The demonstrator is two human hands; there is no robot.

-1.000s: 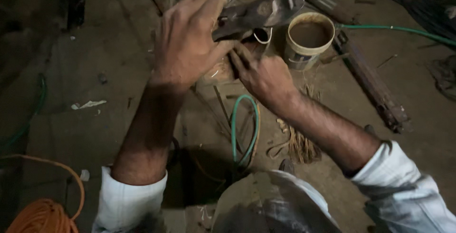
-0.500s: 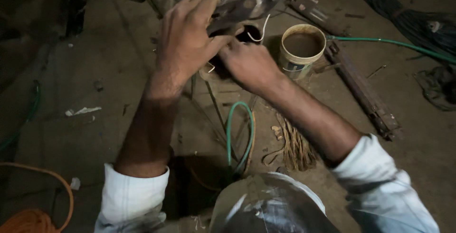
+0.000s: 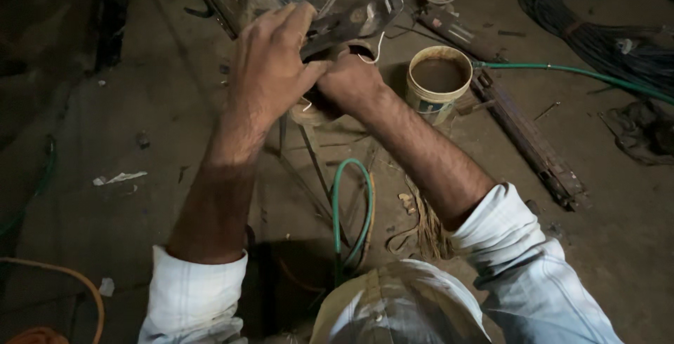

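Observation:
My left hand (image 3: 270,70) and my right hand (image 3: 351,84) meet over a small round metal part (image 3: 312,112) near the top middle of the head view. The left hand's fingers close around a dark flat metal tool (image 3: 351,22) that sticks out to the upper right. My right hand is closed against the round part just below that tool, and a thin white wire (image 3: 379,38) loops beside it. What sits between the palms is hidden.
A cream tub (image 3: 439,77) of brown liquid stands right of the hands. A green hose (image 3: 569,71) runs to the right edge, a green wire loop (image 3: 351,210) lies below, a rusty bar (image 3: 526,140) slants right, and a black cable coil (image 3: 597,14) fills the top right.
Both hands have drawn closer together. The right hand has closed up under the dark tool, and the view has shifted slightly.

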